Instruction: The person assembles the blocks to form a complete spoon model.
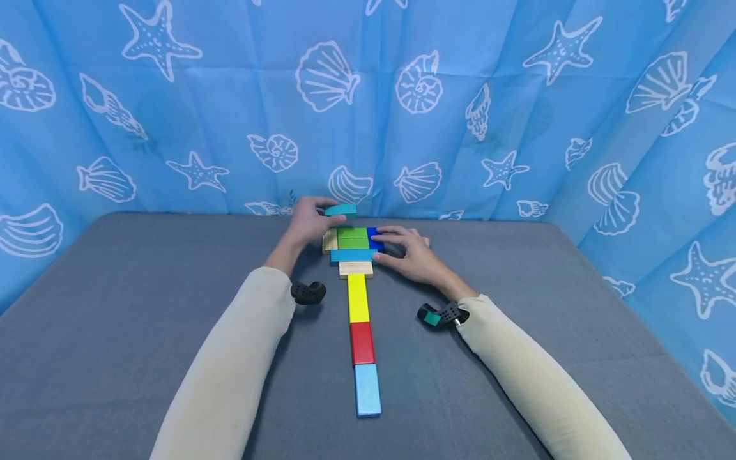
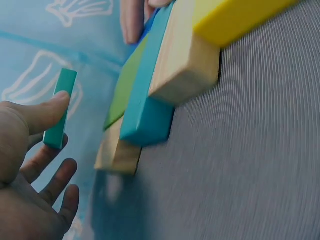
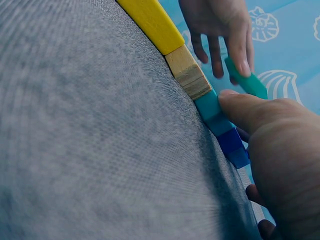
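Between thumb and index finger, my left hand (image 1: 308, 222) pinches a teal block (image 1: 343, 209) above the far end of a row of blocks. In the left wrist view its other fingers are loosely spread. My right hand (image 1: 413, 254) rests at the right side of the far group, thumb at the end of a long turquoise block (image 1: 349, 256) and fingertips on the dark blue blocks (image 1: 372, 232). Green blocks (image 1: 352, 243) lie between those and a plain wooden block (image 1: 330, 241). Nearer, a second wooden block (image 1: 355, 270) touches the turquoise one.
A yellow block (image 1: 358, 298), a red block (image 1: 362, 343) and a light blue block (image 1: 368, 391) continue the line toward me on the grey cloth-covered table (image 1: 144, 332). Behind the table's far edge hangs a blue curtain (image 1: 230, 108) with shell and starfish prints.
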Motion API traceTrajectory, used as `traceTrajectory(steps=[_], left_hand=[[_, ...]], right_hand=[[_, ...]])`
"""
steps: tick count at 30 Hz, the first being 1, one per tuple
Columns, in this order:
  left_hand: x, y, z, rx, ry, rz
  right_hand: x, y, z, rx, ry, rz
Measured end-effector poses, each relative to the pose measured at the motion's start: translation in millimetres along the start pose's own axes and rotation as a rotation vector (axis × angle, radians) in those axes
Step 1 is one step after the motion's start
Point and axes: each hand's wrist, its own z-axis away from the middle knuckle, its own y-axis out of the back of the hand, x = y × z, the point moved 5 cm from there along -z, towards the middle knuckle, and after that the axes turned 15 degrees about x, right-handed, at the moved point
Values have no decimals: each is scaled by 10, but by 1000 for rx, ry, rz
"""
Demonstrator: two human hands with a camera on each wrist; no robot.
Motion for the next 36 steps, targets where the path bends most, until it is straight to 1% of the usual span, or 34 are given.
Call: traceTrajectory(steps=[5, 10, 16, 21, 26, 32, 36], left_hand=[[-19, -181, -33, -2, 19, -55], [-48, -258, -33, 29, 36, -149], [-57, -301, -16, 57, 35, -196], [-57, -329, -20, 58, 33, -239], [-56, -329, -14, 45, 19, -264], [-41, -336, 16, 12, 4, -312], [-35, -345, 22, 10, 0, -332]], right_hand=[[-3, 0, -3, -3, -4, -6], [-10, -14, -18, -6, 1, -14], [9, -16, -23, -7, -10, -9], [13, -14, -22, -9, -12, -1], [-5, -12, -17, -3, -6, -5], [-1, -20, 0, -4, -9, 0], [-4, -14, 12, -1, -10, 0]])
